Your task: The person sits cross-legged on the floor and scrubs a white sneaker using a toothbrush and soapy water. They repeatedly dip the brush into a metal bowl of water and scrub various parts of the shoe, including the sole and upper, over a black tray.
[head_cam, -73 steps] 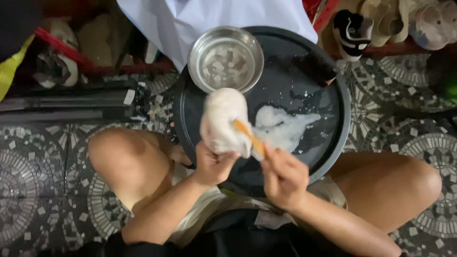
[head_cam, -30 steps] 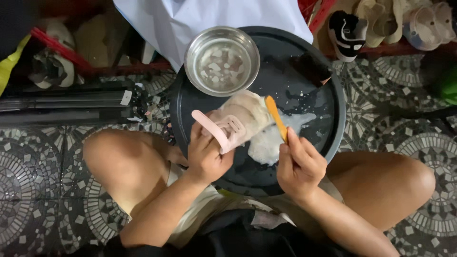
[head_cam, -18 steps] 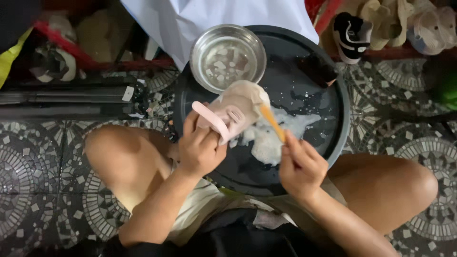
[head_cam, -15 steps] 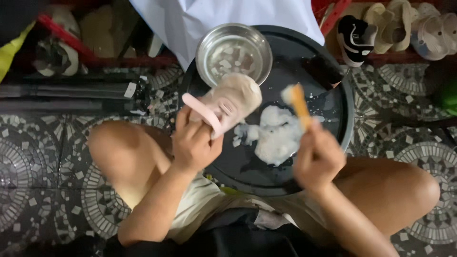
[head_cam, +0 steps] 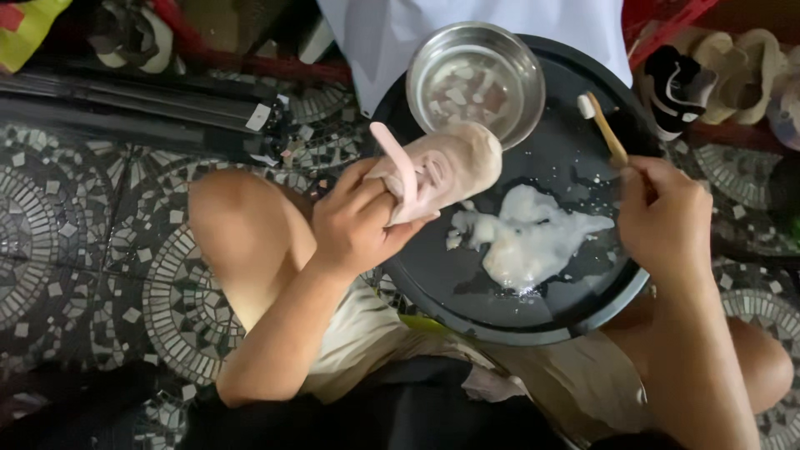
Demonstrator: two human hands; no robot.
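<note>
A person's left hand (head_cam: 354, 225) is gripping a pale shoe (head_cam: 442, 167) by its heel above a black tray (head_cam: 575, 308), while the right hand (head_cam: 667, 217) is closed around a toothbrush (head_cam: 604, 129). The soapy shoe likely handles light, soft and slippery.

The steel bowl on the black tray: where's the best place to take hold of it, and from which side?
Grip the steel bowl by its far rim, from above. The rim is thin, round and exposed there, while the shoe in the left hand overlaps its near edge.
</note>
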